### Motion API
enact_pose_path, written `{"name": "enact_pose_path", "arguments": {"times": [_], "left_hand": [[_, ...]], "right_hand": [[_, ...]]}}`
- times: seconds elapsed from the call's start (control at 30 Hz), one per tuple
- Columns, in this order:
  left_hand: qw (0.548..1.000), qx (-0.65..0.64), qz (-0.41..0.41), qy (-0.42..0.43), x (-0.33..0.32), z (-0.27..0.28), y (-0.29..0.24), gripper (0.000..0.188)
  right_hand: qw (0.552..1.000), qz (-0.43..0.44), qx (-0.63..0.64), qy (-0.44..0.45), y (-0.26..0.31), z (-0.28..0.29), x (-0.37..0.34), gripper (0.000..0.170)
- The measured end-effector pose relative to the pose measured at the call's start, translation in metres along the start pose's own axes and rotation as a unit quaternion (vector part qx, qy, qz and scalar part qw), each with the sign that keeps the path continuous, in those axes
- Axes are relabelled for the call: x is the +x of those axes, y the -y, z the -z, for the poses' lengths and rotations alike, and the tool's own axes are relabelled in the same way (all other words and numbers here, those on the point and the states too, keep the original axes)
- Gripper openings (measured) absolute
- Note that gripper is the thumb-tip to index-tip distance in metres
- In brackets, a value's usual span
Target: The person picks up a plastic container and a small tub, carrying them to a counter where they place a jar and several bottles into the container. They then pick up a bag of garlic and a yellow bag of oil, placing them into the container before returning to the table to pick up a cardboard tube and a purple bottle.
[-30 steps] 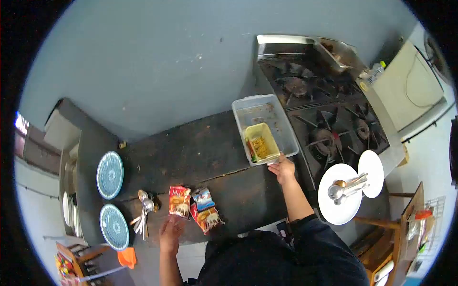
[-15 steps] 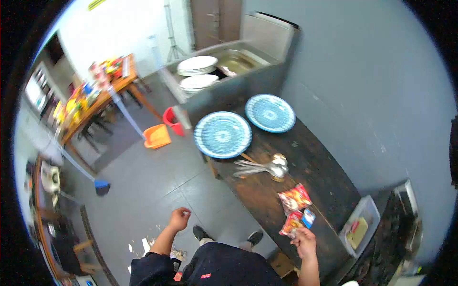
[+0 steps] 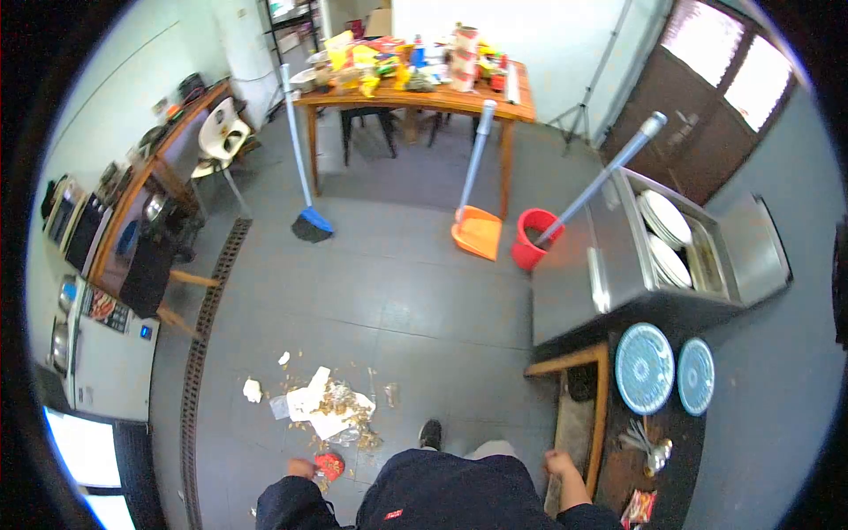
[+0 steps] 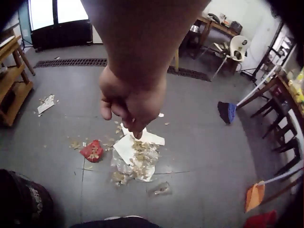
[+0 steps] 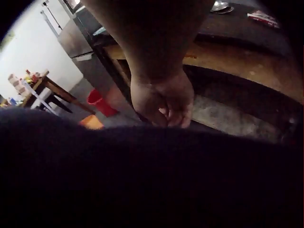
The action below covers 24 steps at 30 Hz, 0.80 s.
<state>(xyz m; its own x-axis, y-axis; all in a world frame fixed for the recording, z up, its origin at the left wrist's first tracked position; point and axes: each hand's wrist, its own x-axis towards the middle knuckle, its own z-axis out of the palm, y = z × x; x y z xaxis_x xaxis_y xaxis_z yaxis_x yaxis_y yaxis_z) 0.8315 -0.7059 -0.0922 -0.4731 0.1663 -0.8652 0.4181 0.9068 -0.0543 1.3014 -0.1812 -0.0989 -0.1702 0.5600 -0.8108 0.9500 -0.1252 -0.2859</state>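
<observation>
My left hand [image 3: 301, 468] hangs over the floor with loosely curled fingers and nothing in it. Beyond it in the left wrist view lies a litter pile [image 4: 137, 154] of white sheets, clear plastic and brown scraps, with a red crumpled piece [image 4: 92, 151] beside it. My right hand [image 3: 558, 462] hangs next to the wooden counter's front edge, empty, its fingers loosely curled in the right wrist view. On the counter top are two blue patterned plates [image 3: 645, 369], several spoons [image 3: 657, 456] and a red snack packet [image 3: 639, 510].
A blue-headed broom [image 3: 312, 225] stands upright on the left. Farther off are an orange dustpan [image 3: 477, 233], a red bucket [image 3: 528, 252] and a table [image 3: 309, 99] of colourful packages. White plates [image 3: 664, 217] sit in the metal sink unit [image 3: 574, 291]. A drain grate [image 3: 215, 309] crosses the floor.
The head view has swung left from the stove and counter to the open floor. My right hand has left the plastic container, and my left hand has moved away from the snack packets.
</observation>
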Motion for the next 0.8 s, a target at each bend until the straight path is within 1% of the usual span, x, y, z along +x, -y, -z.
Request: {"name": "enact_pose_path", "arguments": {"times": [0.03, 0.07, 0.1, 0.13, 0.17, 0.23, 0.27, 0.3, 0.33, 0.37, 0.4, 0.47, 0.5, 0.53, 0.57, 0.6, 0.63, 0.67, 0.7, 0.73, 0.77, 0.8], "left_hand": [[0.997, -0.062, 0.041, 0.031, -0.010, 0.001, -0.002, 0.037], [0.989, -0.113, 0.079, 0.059, -0.021, 0.008, -0.010, 0.037], [0.981, -0.147, 0.102, 0.077, -0.028, 0.015, -0.020, 0.039], [0.976, -0.166, 0.113, 0.083, -0.028, 0.024, -0.029, 0.040], [0.977, -0.168, 0.108, 0.076, -0.023, 0.033, -0.039, 0.042], [0.992, -0.114, 0.059, 0.019, 0.015, 0.033, -0.044, 0.035], [0.998, -0.047, 0.016, -0.033, 0.039, 0.037, -0.049, 0.031], [0.996, 0.022, -0.026, -0.085, 0.053, 0.047, -0.055, 0.029], [0.992, -0.094, 0.010, -0.089, 0.067, 0.061, -0.062, 0.027], [0.972, -0.208, 0.046, -0.095, 0.067, 0.102, -0.085, 0.031], [0.939, -0.319, 0.079, -0.099, 0.069, 0.138, -0.102, 0.039], [0.889, -0.422, 0.091, -0.152, 0.092, 0.180, -0.126, 0.038], [0.920, -0.348, 0.034, -0.174, 0.087, 0.216, -0.141, 0.037], [0.873, -0.455, 0.122, -0.127, 0.090, 0.246, -0.157, 0.038], [0.882, -0.439, 0.108, -0.134, 0.092, 0.276, -0.170, 0.039], [0.890, -0.423, 0.092, -0.140, 0.093, 0.306, -0.183, 0.041], [0.880, -0.438, 0.086, -0.161, 0.095, 0.333, -0.192, 0.042], [0.871, -0.451, 0.079, -0.179, 0.097, 0.356, -0.200, 0.042], [0.861, -0.464, 0.072, -0.195, 0.101, 0.372, -0.206, 0.043], [0.854, -0.470, 0.076, -0.210, 0.109, 0.380, -0.208, 0.042], [0.846, -0.476, 0.078, -0.226, 0.117, 0.385, -0.208, 0.042], [0.837, -0.484, 0.080, -0.244, 0.126, 0.389, -0.209, 0.042]], "right_hand": [[0.988, 0.032, -0.136, 0.072, -0.040, -0.006, 0.037, 0.026], [0.995, -0.047, -0.043, 0.074, -0.025, -0.002, 0.026, 0.024], [0.988, -0.127, 0.057, 0.060, -0.005, 0.003, 0.010, 0.024], [0.968, -0.202, 0.149, 0.031, 0.022, 0.010, -0.012, 0.024], [0.952, -0.243, 0.186, 0.029, 0.031, 0.017, -0.014, 0.024], [0.951, -0.255, 0.158, 0.073, 0.051, 0.028, 0.001, 0.024], [0.954, -0.252, 0.136, 0.094, 0.065, 0.033, 0.015, 0.024], [0.956, -0.247, 0.109, 0.113, 0.080, 0.040, 0.031, 0.024], [0.959, -0.238, 0.082, 0.129, 0.098, 0.048, 0.052, 0.024], [0.963, -0.223, 0.050, 0.142, 0.119, 0.058, 0.073, 0.024], [0.967, -0.205, 0.017, 0.153, 0.143, 0.068, 0.095, 0.024], [0.970, -0.154, -0.077, 0.173, 0.196, 0.095, 0.143, 0.024], [0.955, -0.087, -0.198, 0.204, 0.224, 0.112, 0.170, 0.024], [0.904, 0.019, -0.357, 0.235, 0.257, 0.130, 0.202, 0.024], [0.813, 0.145, -0.513, 0.235, 0.295, 0.145, 0.234, 0.024], [0.741, 0.248, -0.597, 0.181, 0.335, 0.160, 0.261, 0.024], [0.712, 0.348, -0.610, -0.012, 0.366, 0.171, 0.280, 0.038], [0.837, 0.330, -0.434, -0.043, 0.400, 0.176, 0.301, 0.029], [0.924, 0.292, -0.237, -0.071, 0.441, 0.180, 0.317, 0.020], [0.965, 0.239, -0.030, -0.099, 0.481, 0.190, 0.333, 0.012], [0.971, 0.218, 0.073, -0.071, 0.548, 0.202, 0.283, 0.015], [0.968, 0.226, 0.088, -0.055, 0.586, 0.205, 0.274, 0.016]]}}
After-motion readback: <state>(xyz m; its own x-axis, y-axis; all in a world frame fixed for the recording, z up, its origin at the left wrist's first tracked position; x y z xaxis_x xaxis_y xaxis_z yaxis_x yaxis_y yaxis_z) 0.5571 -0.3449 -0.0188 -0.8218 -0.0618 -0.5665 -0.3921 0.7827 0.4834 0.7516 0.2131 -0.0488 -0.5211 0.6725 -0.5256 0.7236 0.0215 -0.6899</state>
